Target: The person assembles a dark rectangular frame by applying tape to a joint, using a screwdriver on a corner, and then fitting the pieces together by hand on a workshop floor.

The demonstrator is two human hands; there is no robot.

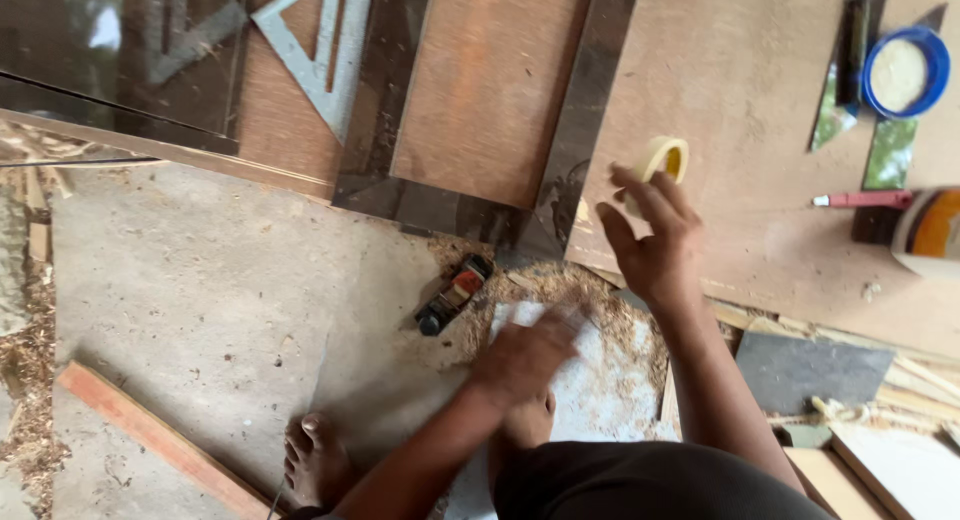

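Sawdust covers the floor (200, 280); right hand (655, 235) fingers grip a tape roll (663, 160), left hand (525, 355) fingers blurred, state unclear.

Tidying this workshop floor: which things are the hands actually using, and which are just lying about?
In hand:
right hand holding yellowish tape roll
left hand on white paper sheet

Lying about:
grey metal triangle square
small black hand plane
blue round tub
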